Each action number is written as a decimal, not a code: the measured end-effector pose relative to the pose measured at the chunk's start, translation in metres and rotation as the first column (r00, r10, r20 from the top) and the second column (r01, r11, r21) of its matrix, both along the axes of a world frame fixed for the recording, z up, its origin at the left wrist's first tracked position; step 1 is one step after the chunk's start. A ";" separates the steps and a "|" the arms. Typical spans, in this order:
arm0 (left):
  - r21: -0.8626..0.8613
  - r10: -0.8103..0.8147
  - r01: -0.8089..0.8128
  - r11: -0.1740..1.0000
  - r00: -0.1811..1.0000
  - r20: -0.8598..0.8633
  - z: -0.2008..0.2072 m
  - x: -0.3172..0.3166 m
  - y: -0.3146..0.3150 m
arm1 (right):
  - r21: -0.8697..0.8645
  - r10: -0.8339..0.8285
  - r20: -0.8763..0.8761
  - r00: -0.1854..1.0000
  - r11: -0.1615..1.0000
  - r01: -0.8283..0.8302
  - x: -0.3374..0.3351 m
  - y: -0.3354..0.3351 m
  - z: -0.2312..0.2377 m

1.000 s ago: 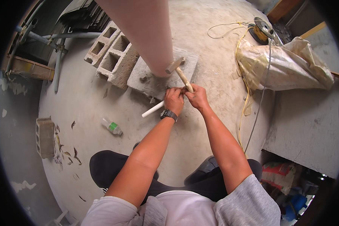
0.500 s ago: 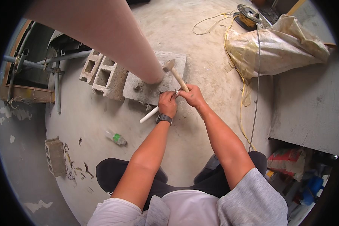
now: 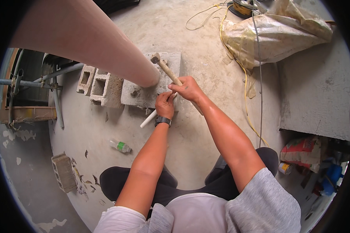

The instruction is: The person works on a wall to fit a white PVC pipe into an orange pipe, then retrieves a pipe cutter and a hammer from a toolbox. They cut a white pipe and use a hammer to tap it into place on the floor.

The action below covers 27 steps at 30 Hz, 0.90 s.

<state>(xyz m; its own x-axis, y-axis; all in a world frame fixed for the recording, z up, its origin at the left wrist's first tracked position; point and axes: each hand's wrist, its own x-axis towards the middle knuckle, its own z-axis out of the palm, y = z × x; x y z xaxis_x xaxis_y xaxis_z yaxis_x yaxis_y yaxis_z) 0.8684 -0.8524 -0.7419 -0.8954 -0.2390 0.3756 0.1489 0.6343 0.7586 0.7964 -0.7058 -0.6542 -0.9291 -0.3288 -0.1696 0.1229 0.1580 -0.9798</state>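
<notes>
My right hand (image 3: 187,89) is closed round the wooden handle of a hammer (image 3: 168,72), partway along it. The hammer's head tilts up and left, beside the foot of a pinkish round column (image 3: 142,70). Just below, my left hand (image 3: 164,105), with a dark watch at its wrist, is closed on a slim white tube (image 3: 148,119). One end of the tube sticks out to the lower left; the other shows beside the fingertips. Whatever else the left fingers pinch is hidden. Both hands are at the near edge of a square concrete slab (image 3: 171,61) under the column.
Hollow concrete blocks (image 3: 112,91) stand left of the slab. A plastic bottle (image 3: 121,146) lies on the floor, and another block (image 3: 64,173) sits by the left wall. On the right are a yellow cord (image 3: 245,97), a dirty plastic sheet (image 3: 268,39) and a red-and-white sack (image 3: 299,151).
My right hand and the hammer have moved up and left, apart from the left hand. The left hand stays at the tube. The whole view has shifted slightly.
</notes>
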 end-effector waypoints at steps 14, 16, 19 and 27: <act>-0.104 0.002 0.004 0.995 0.999 0.050 -0.003 0.003 0.003 | 0.034 0.066 0.131 0.989 0.997 -0.071 -0.006 0.007 0.009; -0.109 0.006 0.000 0.994 0.998 0.062 -0.002 0.001 0.004 | 0.011 0.065 0.101 0.993 0.998 -0.067 -0.005 0.006 0.011; -0.103 0.014 -0.006 0.995 0.997 0.076 -0.001 0.000 0.004 | -0.005 0.065 0.080 0.995 0.998 -0.064 -0.005 0.004 0.011; -0.059 0.032 -0.024 0.998 0.991 0.127 -0.005 -0.002 0.002 | 0.008 0.083 0.083 0.993 0.996 -0.084 -0.003 0.000 0.018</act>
